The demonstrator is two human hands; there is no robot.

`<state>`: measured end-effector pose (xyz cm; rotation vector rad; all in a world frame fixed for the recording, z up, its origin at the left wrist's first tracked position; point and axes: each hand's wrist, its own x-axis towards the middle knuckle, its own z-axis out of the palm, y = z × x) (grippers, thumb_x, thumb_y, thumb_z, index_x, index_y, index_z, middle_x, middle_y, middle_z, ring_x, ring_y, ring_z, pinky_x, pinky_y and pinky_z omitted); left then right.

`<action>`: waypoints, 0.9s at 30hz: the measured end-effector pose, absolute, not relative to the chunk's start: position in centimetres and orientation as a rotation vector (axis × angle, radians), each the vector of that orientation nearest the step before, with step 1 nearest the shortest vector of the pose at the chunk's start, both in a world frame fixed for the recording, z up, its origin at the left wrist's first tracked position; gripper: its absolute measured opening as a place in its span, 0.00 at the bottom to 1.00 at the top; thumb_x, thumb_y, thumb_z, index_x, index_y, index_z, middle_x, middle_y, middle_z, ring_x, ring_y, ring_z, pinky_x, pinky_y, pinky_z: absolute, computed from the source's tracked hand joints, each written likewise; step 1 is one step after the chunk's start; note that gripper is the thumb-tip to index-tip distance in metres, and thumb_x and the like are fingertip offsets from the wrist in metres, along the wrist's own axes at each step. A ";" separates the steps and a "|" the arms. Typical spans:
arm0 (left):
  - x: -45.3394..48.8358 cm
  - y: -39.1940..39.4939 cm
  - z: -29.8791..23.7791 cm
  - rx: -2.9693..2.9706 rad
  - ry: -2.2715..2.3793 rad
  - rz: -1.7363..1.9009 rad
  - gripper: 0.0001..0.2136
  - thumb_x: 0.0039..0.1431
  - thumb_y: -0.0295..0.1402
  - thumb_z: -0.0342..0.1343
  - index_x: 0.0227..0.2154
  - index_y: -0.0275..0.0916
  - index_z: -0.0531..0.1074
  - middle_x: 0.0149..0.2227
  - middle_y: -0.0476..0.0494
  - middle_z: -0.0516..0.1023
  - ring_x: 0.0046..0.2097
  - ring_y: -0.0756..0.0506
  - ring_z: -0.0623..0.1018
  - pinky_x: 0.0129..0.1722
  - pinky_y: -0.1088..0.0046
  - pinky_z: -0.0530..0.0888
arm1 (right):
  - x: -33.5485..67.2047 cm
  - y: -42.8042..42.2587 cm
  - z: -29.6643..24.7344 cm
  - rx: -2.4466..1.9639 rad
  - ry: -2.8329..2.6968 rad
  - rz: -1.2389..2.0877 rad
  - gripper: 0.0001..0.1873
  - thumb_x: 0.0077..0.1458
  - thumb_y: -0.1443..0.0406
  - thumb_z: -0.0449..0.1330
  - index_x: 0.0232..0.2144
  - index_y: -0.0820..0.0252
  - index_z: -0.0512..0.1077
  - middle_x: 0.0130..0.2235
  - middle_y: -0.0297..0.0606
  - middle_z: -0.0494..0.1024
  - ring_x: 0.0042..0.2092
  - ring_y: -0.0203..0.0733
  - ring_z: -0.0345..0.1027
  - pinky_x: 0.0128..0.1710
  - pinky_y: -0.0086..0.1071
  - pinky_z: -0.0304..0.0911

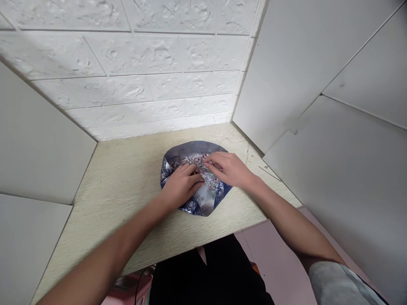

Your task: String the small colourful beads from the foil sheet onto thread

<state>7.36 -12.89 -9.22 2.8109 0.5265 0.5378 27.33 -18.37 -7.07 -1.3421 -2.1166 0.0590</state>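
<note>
A shiny blue and silver patterned sheet (203, 202) lies on the pale wooden table (127, 186), with a heap of small coloured beads (193, 159) on its middle. My left hand (181, 185) rests on the sheet's left half, fingers curled and pinched down into the beads. My right hand (229, 168) lies over the right half, its fingertips pressed together at the beads. The fingertips of both hands nearly meet at the middle. What each pinch holds is too small to make out.
A white brick-pattern wall (143, 84) stands behind the table. White panels close in on the left (34, 144) and right (318, 106). The table's front edge runs just below my forearms, with dark trousers (210, 275) beneath.
</note>
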 end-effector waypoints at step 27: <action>6.9 -12.0 -9.2 1.656 0.764 0.756 0.08 0.49 0.36 0.65 0.32 0.37 0.79 0.28 0.46 0.78 0.30 0.50 0.74 0.30 0.76 0.69 | 27.2 -18.3 -7.5 -1.092 -2.013 -0.004 0.03 0.55 0.67 0.57 0.32 0.57 0.71 0.35 0.35 0.67 0.34 0.33 0.64 0.25 0.27 0.56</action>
